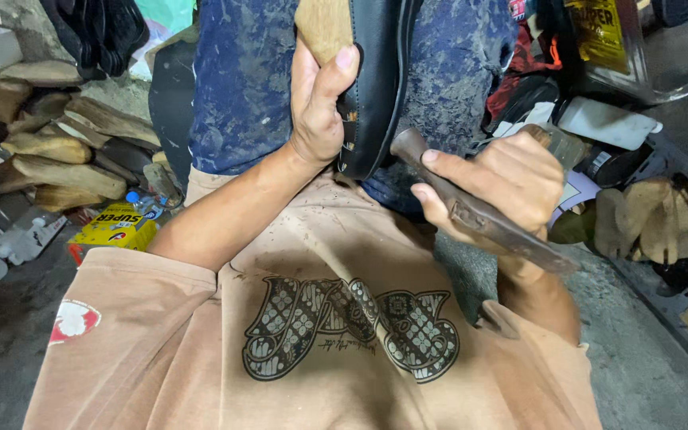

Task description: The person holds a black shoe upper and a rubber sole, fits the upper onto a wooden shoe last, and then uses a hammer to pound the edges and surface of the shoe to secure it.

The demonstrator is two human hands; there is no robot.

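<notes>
My left hand [318,103] grips a black leather shoe upper [376,80] mounted on a wooden last [324,28], holding it upright against my blue stained jeans [240,80]. My right hand [507,183] is closed round a rusty metal hand tool [479,219]. The tool's head [408,145] sits just beside the lower edge of the black upper. Small tacks show along that edge. My tan printed shirt [320,334] fills the bottom of the view.
Several wooden lasts [57,151] are piled at the left, with a yellow box [113,227] and a small plastic bottle [141,203] beside them. More lasts [654,223] lie at the right, and a yellow tin [599,32] stands at the top right. The floor [646,358] is grey concrete.
</notes>
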